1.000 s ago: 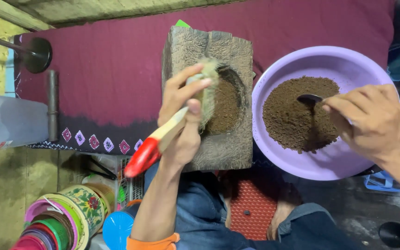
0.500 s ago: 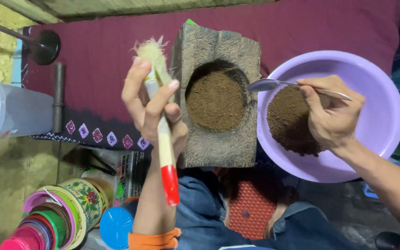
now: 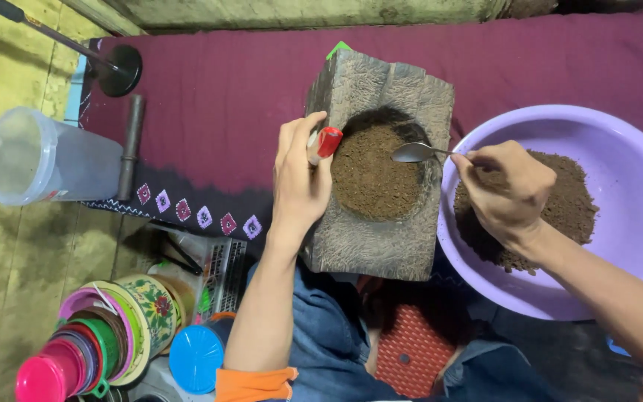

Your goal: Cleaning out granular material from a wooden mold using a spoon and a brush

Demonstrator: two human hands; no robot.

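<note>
A carved grey stone block (image 3: 381, 246) with a round hollow full of brown powder (image 3: 373, 175) stands before me on a maroon cloth (image 3: 217, 97). My left hand (image 3: 299, 182) rests on the block's left edge and grips a brush by its handle, only the red end (image 3: 328, 141) showing at the hollow's rim. My right hand (image 3: 504, 190) holds a metal spoon (image 3: 414, 152) with its bowl over the powder in the hollow. A lilac plastic basin (image 3: 619, 134) with more brown powder (image 3: 571, 205) sits to the right, under my right hand.
A clear plastic jug (image 3: 39, 160) lies at the left beside a short metal rod (image 3: 129, 145). A black round stand base (image 3: 117, 71) is at the cloth's far corner. Stacked coloured cups and bowls (image 3: 91, 350) and a blue lid (image 3: 196, 357) sit at lower left.
My left hand turned the brush over and brought it down from beside the block to the hollow's rim. My right hand carried the spoon from the basin to over the hollow.
</note>
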